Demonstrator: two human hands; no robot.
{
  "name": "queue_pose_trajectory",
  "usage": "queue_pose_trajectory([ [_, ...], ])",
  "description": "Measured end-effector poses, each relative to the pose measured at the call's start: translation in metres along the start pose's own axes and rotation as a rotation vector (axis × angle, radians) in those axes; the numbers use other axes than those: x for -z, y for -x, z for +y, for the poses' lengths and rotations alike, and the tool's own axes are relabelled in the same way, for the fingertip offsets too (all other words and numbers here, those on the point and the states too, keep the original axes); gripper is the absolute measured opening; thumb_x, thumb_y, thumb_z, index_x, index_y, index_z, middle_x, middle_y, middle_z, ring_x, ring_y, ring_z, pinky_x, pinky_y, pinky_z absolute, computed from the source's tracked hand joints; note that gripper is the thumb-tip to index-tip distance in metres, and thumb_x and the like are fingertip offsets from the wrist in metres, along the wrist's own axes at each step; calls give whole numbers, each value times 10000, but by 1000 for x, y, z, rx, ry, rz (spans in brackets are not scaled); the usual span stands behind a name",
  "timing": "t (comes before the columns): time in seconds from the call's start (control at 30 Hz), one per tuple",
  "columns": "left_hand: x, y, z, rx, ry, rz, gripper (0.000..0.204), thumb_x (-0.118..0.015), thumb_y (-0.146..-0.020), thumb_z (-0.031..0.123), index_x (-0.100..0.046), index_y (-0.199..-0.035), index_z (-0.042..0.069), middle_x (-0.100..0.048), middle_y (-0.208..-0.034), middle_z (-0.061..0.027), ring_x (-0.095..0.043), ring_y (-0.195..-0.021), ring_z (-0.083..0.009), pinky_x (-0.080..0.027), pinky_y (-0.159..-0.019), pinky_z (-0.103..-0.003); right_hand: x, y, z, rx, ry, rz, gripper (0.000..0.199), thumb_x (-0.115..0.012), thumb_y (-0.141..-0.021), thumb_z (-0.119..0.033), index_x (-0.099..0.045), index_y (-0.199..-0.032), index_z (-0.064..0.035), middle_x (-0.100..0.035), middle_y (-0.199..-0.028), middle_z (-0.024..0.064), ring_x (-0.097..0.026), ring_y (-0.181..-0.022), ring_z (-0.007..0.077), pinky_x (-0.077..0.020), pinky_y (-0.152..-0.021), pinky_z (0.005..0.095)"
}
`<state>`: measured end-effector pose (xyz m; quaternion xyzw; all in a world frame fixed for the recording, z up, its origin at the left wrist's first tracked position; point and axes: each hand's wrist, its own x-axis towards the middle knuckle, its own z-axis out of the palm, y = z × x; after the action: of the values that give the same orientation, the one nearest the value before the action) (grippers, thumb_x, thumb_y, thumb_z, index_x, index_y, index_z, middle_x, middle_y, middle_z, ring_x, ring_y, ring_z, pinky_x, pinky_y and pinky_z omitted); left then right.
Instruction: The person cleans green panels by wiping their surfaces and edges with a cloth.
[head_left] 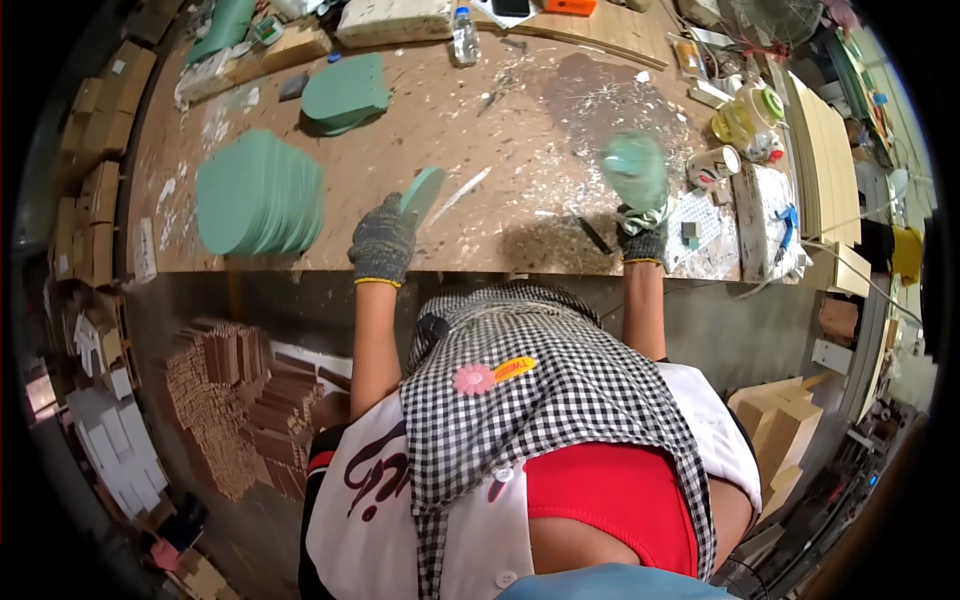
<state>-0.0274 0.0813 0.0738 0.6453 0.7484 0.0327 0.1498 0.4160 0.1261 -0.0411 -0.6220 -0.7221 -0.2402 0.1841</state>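
Observation:
My left hand point(384, 240), in a dark grey knit glove with a yellow cuff, grips a thin green rounded board piece point(425, 192), tilted on its edge over the table. My right hand point(645, 243), gloved alike, is closed around a see-through greenish container point(634, 160), smeared by motion, with whitish, crumpled-looking material at its lower end. Left of my left hand stands a tall stack of green rounded pieces point(250, 195). Farther back lies a smaller stack of the same kind point(345, 95). A dark flat strip point(592, 235) lies between my hands, nearer the right one.
The wooden worktable point(400, 130) is spotted with white residue. A water bottle point(466, 38) stands at the back. To the right are a paper cup point(714, 166), a yellow jug point(745, 115) and a white block point(766, 220). Brown strips point(240, 400) are piled below left.

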Motion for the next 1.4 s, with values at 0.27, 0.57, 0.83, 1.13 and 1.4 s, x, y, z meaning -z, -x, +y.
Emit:
queue_pose_trajectory([
  [0.27,20,-10,2,-61,147,-179,449,-558,-932,412,-646,-1212,72,-690,-1088,-206,-655,-993,-405,-513,-880,-477,72,-95,-52,-142,-555,-20,513,-789,-809,-109,-540,-1253,-49,-651,-1086,134,-665,-972,277,-548,-869,382],
  [0.57,9,-3,-8,4,490,-58,461,-584,-940,286,-574,-1329,40,-654,-1164,-261,-635,-1048,-425,-511,-899,-469,130,-125,-182,-755,-2200,-201,426,-717,-897,-130,-499,-1246,-19,-612,-1104,122,-671,-829,211,-608,-760,367],
  [0.83,-6,-5,18,106,395,-202,496,-620,-911,237,-512,-1347,25,-635,-1168,-279,-633,-1056,-428,-517,-895,-481,74,-96,-280,323,-624,-369,675,-606,-837,-141,-401,-1471,-35,-416,-1505,220,-568,-1147,370,-491,-927,462],
  [1.13,-17,-2,14,174,419,-169,432,-562,-948,192,-511,-1350,41,-649,-1139,-264,-640,-1050,-417,-523,-881,-478,83,-106,-277,267,-714,-417,626,-612,-861,-160,-434,-1449,-38,-425,-1506,193,-614,-1048,348,-520,-854,455],
  [1.4,-19,-5,13,104,382,-85,447,-643,-898,219,-557,-1274,-5,-677,-1075,-256,-665,-1003,-400,-542,-849,-475,89,-101,-281,371,-697,-454,731,-673,-788,-49,-401,-1466,-57,-385,-1535,212,-591,-1154,366,-492,-961,461],
])
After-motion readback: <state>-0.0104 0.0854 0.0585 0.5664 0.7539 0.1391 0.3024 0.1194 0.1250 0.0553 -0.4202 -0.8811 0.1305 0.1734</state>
